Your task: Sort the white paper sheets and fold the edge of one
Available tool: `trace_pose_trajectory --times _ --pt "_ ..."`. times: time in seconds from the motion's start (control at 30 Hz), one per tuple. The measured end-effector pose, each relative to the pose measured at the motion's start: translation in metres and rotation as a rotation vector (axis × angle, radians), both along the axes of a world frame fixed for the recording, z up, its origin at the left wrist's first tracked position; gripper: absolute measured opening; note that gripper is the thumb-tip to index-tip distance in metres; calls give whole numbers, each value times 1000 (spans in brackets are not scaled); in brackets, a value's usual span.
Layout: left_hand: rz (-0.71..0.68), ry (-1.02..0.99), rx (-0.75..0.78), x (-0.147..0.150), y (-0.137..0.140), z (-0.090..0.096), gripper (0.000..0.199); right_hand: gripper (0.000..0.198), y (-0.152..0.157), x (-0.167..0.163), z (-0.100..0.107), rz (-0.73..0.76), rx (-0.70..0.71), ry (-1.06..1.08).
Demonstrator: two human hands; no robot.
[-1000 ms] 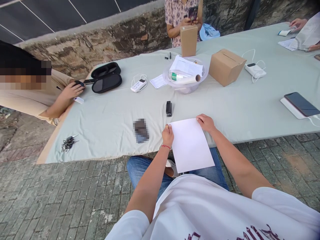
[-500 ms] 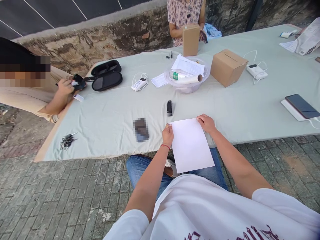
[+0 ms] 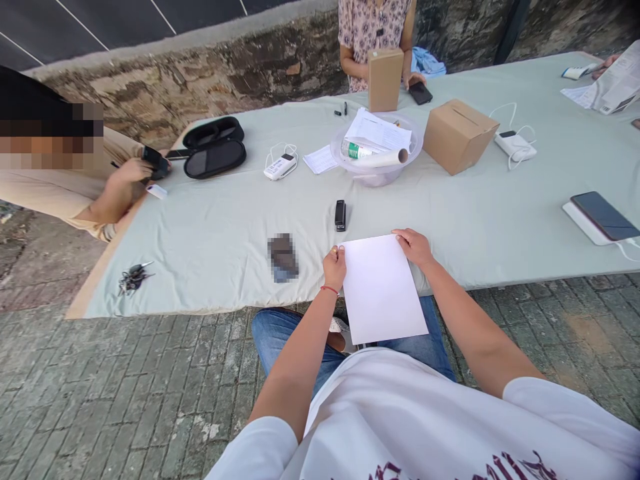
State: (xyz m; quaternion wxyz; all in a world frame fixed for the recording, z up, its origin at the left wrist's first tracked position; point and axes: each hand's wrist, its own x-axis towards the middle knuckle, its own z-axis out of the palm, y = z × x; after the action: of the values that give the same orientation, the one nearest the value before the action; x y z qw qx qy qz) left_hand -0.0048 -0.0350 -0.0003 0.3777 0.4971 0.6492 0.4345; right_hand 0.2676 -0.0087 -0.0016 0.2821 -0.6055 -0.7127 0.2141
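Note:
A white sheet of paper (image 3: 384, 291) spans from the table's near edge out over my lap. My left hand (image 3: 335, 267) pinches its upper left edge, thumb on top. At the upper right corner, my right hand (image 3: 413, 247) grips the paper, with some fingers hidden beneath it. Just beyond the sheet lies a black stapler (image 3: 341, 215). Left of my left hand is a dark blurred-out item (image 3: 283, 257) that I cannot make out.
Farther back stand a plastic basin (image 3: 417, 143) of papers and cardboard boxes (image 3: 460, 137). A black case (image 3: 216, 160), keys (image 3: 134, 278), power banks (image 3: 280, 166) and a phone (image 3: 605, 215) lie around the cloth-covered table (image 3: 210, 247). Other people sit at the left and far sides.
My hands and the paper stay almost still. The person across has lowered a dark phone-like item onto the table. At left, the other person's hands have shifted slightly with a black object.

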Motion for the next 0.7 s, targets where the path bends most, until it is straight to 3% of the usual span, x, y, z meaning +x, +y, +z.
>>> trace_pose_trajectory --times 0.5,0.7 --pt "-35 29 30 -1 1 -2 44 27 1 2 1 -48 -13 128" --pt "14 -99 6 2 1 0 42 26 3 4 -2 -59 -51 158"
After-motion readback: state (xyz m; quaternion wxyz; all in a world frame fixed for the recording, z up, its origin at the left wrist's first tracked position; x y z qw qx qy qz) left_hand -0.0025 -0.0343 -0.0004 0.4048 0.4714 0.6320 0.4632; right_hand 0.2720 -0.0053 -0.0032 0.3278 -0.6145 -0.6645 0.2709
